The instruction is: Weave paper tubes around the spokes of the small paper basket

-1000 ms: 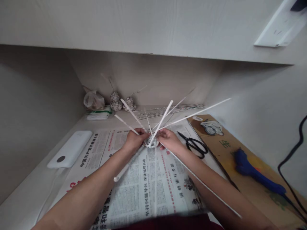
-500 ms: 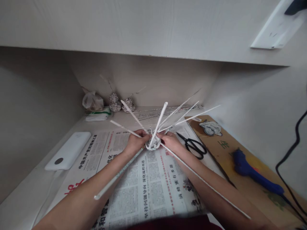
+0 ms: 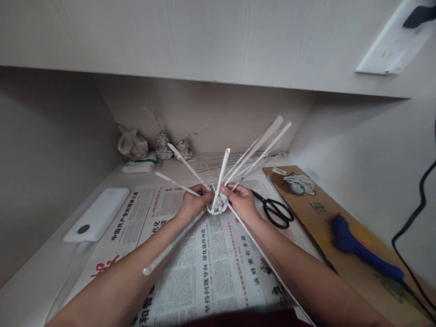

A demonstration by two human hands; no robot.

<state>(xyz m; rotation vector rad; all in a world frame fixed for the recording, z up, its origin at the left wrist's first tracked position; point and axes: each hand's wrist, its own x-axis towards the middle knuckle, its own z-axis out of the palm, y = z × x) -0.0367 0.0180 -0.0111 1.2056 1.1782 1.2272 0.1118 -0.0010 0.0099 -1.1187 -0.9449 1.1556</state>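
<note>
Between my hands is a small woven paper basket [image 3: 218, 205], with several rolled paper sticks [image 3: 223, 172] fanning out from it. My left hand [image 3: 195, 200] is closed on its left rim, thumb toward the middle. On the right side, my right hand [image 3: 240, 199] pinches the rim and the base of a stick. One long stick slants down over my left forearm, another runs down along my right forearm. The fingertips behind the weave are partly hidden. Below lies a spread newspaper [image 3: 190, 281].
Black scissors [image 3: 277, 212] lie right of my right hand. Beyond them, a cardboard sheet [image 3: 316, 222] carries a blue glue gun [image 3: 364, 250] and crumpled paper [image 3: 299, 184]. A white power bank [image 3: 97, 215] lies left. At the back stand woven gourd shapes [image 3: 163, 146] beside loose paper sticks [image 3: 238, 160].
The sticks on the right have swung upward and closer together. My right hand has shifted slightly at the rim, its fingers more visible. The left hand stays in place.
</note>
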